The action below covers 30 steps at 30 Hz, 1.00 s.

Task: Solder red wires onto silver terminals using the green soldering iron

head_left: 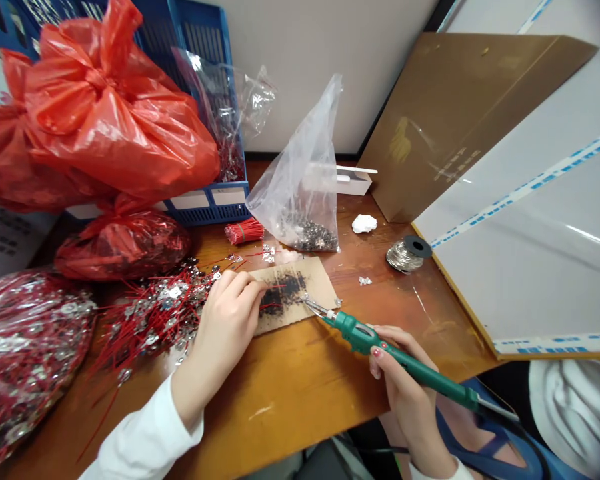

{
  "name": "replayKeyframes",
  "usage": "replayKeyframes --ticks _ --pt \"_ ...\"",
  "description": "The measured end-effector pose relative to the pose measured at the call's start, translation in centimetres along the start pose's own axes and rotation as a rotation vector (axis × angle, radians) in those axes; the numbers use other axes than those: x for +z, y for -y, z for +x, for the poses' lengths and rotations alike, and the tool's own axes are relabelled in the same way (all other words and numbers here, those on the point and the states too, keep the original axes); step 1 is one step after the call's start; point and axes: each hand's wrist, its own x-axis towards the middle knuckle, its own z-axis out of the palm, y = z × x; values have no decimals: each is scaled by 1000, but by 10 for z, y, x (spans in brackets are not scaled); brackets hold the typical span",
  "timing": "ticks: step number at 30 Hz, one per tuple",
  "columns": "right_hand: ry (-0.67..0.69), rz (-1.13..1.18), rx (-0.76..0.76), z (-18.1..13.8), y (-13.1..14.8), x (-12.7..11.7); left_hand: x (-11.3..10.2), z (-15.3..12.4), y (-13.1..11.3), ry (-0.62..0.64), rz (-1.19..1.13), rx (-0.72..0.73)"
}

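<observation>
My right hand [405, 377] is wrapped round a green soldering iron [351, 331], its metal tip pointing left over a scorched piece of cardboard [321, 275]. Close to that tip lies a small metal part [305, 298]. At the cardboard's left side, my left hand [230, 312] pinches a thin red wire [278, 286] that sticks out to the right from its fingertips. Behind and left of this hand spreads a heap of red wires with metal tabs [153, 317]; the hand covers part of it.
A solder spool [405, 255] stands at the right, near a leaning cardboard panel [445, 127]. Behind the work are a clear bag of small parts [305, 193] and a bundle of red wires [244, 231]. Red bags [125, 133] and a blue crate [230, 203] crowd the back left.
</observation>
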Motion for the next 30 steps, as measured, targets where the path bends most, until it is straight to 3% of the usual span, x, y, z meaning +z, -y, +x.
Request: replayKeyframes --ticks 11,30 --pt "-40 82 121 -1 11 7 0 0 -2 -3 6 12" --pt "-25 49 66 -5 15 5 1 0 -4 6 -12 19"
